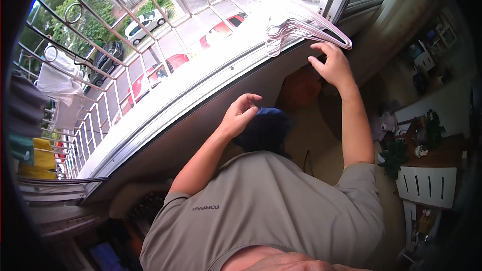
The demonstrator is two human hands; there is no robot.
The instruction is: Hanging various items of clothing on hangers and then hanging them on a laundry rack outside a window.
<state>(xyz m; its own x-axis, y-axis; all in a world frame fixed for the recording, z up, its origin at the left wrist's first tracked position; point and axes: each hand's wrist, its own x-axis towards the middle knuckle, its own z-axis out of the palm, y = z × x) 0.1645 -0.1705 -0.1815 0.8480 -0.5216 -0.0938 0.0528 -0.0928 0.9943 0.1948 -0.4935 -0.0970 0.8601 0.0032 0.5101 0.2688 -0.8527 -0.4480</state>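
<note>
From my end, the right grip (335, 66) is wide, thumb apart from fingers; the pinkish hangers (297, 31) lie just beside it toward eleven o'clock, on the window sill (201, 78), contact unclear. My left grip (236, 120), half-curled with a thumb gap, sits toward seven o'clock from them.
</note>
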